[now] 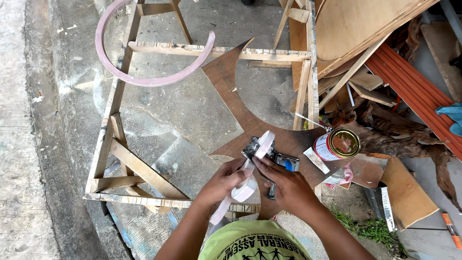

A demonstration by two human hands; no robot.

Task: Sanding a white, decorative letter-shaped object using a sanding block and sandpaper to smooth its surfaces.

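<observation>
Green shirt hem [252, 243] sits lowest in view. Left hand [226, 180] is closed around the lower run of a curved white strip [243, 190], steadying it from below. Right hand [284, 185] pinches the strip's upper part with fingertips, so the curve stays upright over the brown plywood cutout [240, 96] (laid across the wooden frame bench [144, 171] as a work surface). An open tin [338, 144] stands near on the right, within reach. Farther off, a pink curved piece [144, 79] rests on the frame.

Two hands [260, 180], one can [338, 144], one pink arc [144, 79].
</observation>
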